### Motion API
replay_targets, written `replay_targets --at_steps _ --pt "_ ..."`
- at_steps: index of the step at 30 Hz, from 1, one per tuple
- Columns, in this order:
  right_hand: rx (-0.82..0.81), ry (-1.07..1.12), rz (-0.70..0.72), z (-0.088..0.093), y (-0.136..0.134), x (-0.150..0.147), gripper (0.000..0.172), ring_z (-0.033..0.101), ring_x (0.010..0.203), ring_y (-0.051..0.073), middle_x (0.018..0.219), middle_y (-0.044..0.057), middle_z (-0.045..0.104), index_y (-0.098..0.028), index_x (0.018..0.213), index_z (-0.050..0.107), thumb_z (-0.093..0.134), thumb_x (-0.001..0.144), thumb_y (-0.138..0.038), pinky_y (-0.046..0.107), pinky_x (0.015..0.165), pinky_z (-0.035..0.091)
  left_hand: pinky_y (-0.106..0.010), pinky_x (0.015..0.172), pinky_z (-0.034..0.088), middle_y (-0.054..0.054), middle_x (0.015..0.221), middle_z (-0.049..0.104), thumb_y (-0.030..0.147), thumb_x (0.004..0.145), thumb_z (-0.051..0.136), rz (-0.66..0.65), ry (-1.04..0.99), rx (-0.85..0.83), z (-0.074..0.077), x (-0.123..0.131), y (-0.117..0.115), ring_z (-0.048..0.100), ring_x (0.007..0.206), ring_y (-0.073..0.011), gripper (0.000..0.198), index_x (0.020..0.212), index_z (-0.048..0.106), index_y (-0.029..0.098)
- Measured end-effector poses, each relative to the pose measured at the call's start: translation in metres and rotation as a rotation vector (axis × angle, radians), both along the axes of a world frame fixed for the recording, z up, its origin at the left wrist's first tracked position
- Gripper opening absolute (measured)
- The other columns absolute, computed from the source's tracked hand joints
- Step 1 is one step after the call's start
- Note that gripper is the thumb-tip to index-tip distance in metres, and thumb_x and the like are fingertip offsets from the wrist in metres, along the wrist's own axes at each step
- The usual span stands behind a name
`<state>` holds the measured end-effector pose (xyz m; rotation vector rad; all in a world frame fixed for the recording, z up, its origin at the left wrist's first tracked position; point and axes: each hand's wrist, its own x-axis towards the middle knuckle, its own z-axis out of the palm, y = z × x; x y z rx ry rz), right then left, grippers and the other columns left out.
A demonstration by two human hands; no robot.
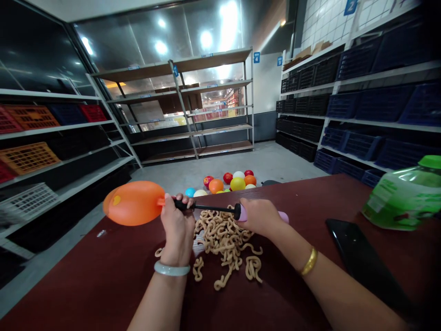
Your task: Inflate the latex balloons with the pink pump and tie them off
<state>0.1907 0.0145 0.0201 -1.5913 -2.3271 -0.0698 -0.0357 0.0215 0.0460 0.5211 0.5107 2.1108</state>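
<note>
An orange balloon, partly inflated, points left with its neck on the black nozzle end of a hand pump. My left hand is closed around that neck and nozzle. The pump's rod shows between my hands, and my right hand grips its light purple body at the right. Below the pump, a heap of tan, uninflated long balloons, or similar curly strips, lies on the dark red table.
On the table's right are a black phone and a green pouch with a green cap. Inflated balloons of several colours lie beyond the far edge. Shelves with crates stand around.
</note>
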Motion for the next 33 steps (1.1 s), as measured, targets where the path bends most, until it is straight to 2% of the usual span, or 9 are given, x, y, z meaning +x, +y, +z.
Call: replay_targets --at_steps 6,10,14,20,23,25,27,33 --pt "-0.061 0.009 0.027 0.008 -0.015 -0.017 0.037 0.071 0.082 0.026 0.092 0.009 0.074 -0.021 0.101 0.059 0.064 0.08 -0.051 0.031 0.066 0.041 -0.022 0.051 0.039 0.003 0.067 0.047 0.035 0.086 0.073 -0.159 0.038 -0.011 -0.02 0.063 -0.015 0.047 0.056 -0.0094 0.031 0.077 0.048 0.019" --pt "-0.069 0.056 0.027 0.008 -0.022 -0.025 0.034 0.071 0.084 0.027 0.094 0.008 0.074 -0.021 0.102 0.058 0.062 0.083 -0.048 0.032 0.068 0.044 -0.023 0.052 0.041 0.003 0.069 0.048 0.036 0.084 0.074 -0.2 0.063 -0.036 -0.026 0.084 -0.021 0.048 0.058 -0.0101 0.032 0.079 0.048 0.019" --pt "-0.069 0.068 0.005 0.006 -0.018 -0.021 0.037 0.072 0.084 0.028 0.092 0.009 0.074 -0.021 0.104 0.06 0.058 0.085 -0.053 0.033 0.069 0.045 -0.023 0.051 0.04 0.003 0.068 0.047 0.032 0.084 0.072 -0.194 0.071 -0.056 -0.02 0.074 -0.014 0.047 0.056 -0.0098 0.03 0.077 0.047 0.019" --pt "-0.073 0.019 0.014 0.005 -0.002 -0.004 0.039 0.071 0.084 0.028 0.094 0.008 0.074 -0.021 0.101 0.062 0.063 0.08 -0.053 0.032 0.067 0.043 -0.02 0.05 0.036 0.005 0.063 0.044 0.021 0.086 0.065 -0.047 0.02 -0.065 -0.005 0.008 0.008 0.046 0.054 -0.008 0.025 0.074 0.043 0.019" --pt "-0.059 0.01 0.013 0.004 0.003 0.003 0.039 0.071 0.081 0.027 0.092 0.009 0.074 -0.021 0.1 0.062 0.062 0.08 -0.055 0.032 0.065 0.041 -0.02 0.05 0.036 0.005 0.062 0.043 0.019 0.088 0.061 0.001 0.019 -0.041 -0.002 -0.012 0.012 0.045 0.052 -0.0073 0.023 0.074 0.043 0.019" --pt "-0.039 -0.001 0.008 0.003 0.004 0.005 0.039 0.071 0.08 0.027 0.09 0.008 0.074 -0.021 0.099 0.062 0.062 0.08 -0.055 0.032 0.065 0.041 -0.02 0.05 0.037 0.005 0.063 0.043 0.019 0.088 0.06 0.015 0.022 -0.025 -0.003 -0.011 0.011 0.045 0.053 -0.0078 0.021 0.074 0.044 0.019" --pt "-0.022 -0.019 0.003 0.0 0.004 0.005 0.038 0.071 0.08 0.028 0.09 0.008 0.074 -0.021 0.099 0.062 0.065 0.078 -0.053 0.032 0.064 0.041 -0.021 0.051 0.038 0.005 0.063 0.044 0.019 0.088 0.06 0.012 0.011 -0.025 -0.008 0.001 0.009 0.047 0.055 -0.0082 0.02 0.074 0.045 0.018" --pt "-0.033 -0.014 0.015 -0.003 -0.007 -0.011 0.036 0.072 0.083 0.029 0.093 0.009 0.074 -0.021 0.101 0.06 0.065 0.079 -0.05 0.032 0.066 0.044 -0.022 0.052 0.039 0.004 0.067 0.046 0.029 0.085 0.071 -0.113 0.033 -0.047 -0.03 0.063 -0.007 0.046 0.056 -0.0089 0.028 0.076 0.046 0.019"
